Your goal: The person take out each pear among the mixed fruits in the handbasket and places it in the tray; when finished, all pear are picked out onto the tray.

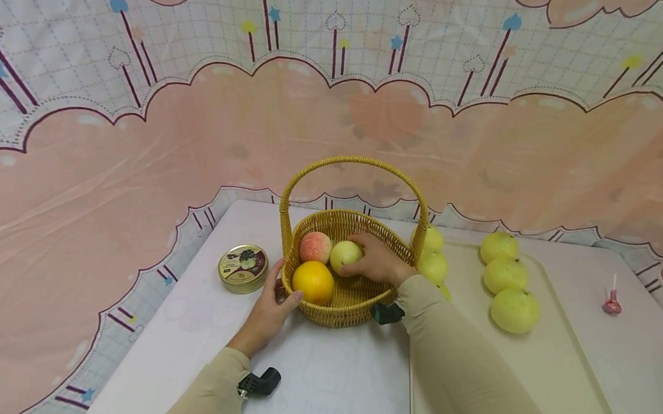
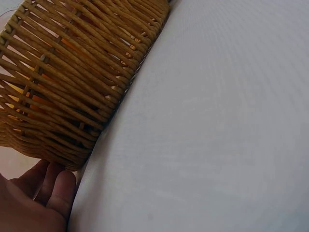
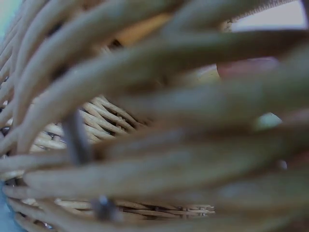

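Observation:
The yellow wicker basket (image 1: 344, 312) with a tall arched handle stands on the white table. My left hand (image 1: 266, 314) holds its left side, thumb at the front rim beside an orange (image 1: 312, 284); the left wrist view shows fingertips (image 2: 63, 186) against the lower weave. Reaching inside over the right rim, my right hand (image 1: 378, 260) grips a round pale yellow-green fruit (image 1: 345, 255), thumb in front and fingers behind. A peach (image 1: 315, 246) lies left of that fruit, behind the orange. Blurred basket strands (image 3: 145, 111) fill the right wrist view, mostly hiding that hand.
Right of the basket lies a beige tray (image 1: 470, 370) with several yellow-green fruits (image 1: 514, 310) in two rows, the left row partly behind the basket handle and right arm. A round tin (image 1: 243, 269) stands at left. A wrapped lollipop (image 1: 612, 303) lies beyond the tray.

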`<state>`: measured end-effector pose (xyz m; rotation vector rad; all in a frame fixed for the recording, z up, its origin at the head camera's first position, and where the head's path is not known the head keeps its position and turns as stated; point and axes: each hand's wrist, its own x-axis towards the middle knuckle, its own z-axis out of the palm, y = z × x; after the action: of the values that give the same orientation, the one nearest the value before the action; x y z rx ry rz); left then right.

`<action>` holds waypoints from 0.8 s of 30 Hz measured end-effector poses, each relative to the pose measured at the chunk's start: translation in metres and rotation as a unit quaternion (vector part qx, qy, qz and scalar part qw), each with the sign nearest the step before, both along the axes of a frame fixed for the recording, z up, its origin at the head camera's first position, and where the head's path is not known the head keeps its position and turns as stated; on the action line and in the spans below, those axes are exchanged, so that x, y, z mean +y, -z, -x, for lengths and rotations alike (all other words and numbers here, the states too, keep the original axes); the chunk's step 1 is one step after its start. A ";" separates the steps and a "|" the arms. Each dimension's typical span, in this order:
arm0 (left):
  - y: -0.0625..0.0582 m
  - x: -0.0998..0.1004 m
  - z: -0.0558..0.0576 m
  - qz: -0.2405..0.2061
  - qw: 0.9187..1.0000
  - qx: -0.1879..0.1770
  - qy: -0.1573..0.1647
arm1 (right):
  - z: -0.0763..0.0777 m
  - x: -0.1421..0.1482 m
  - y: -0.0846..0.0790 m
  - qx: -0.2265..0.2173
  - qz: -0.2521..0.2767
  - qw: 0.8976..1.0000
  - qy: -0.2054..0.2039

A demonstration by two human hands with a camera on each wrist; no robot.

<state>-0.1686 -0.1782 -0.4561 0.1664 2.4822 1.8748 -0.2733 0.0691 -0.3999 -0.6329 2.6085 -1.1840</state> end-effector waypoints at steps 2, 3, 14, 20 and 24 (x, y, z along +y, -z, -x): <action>0.000 0.000 0.000 0.001 1.000 -0.001 0.000 | 0.000 0.000 0.000 0.001 -0.006 1.000 0.009; 0.000 0.000 0.000 0.002 1.000 -0.002 -0.001 | -0.001 0.000 -0.001 -0.002 -0.007 1.000 0.013; -0.002 0.001 0.001 0.003 1.000 -0.003 -0.001 | 0.000 0.001 -0.001 -0.008 -0.017 1.000 -0.015; -0.001 0.001 0.001 0.003 1.000 -0.002 -0.001 | 0.003 0.000 0.002 0.015 -0.043 0.998 -0.043; 0.001 0.000 0.001 0.001 1.000 -0.003 0.001 | 0.001 0.000 0.002 0.026 -0.048 0.998 -0.039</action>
<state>-0.1697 -0.1783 -0.4576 0.1613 2.4799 1.8682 -0.2747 0.0690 -0.4021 -0.7479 2.6388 -1.0277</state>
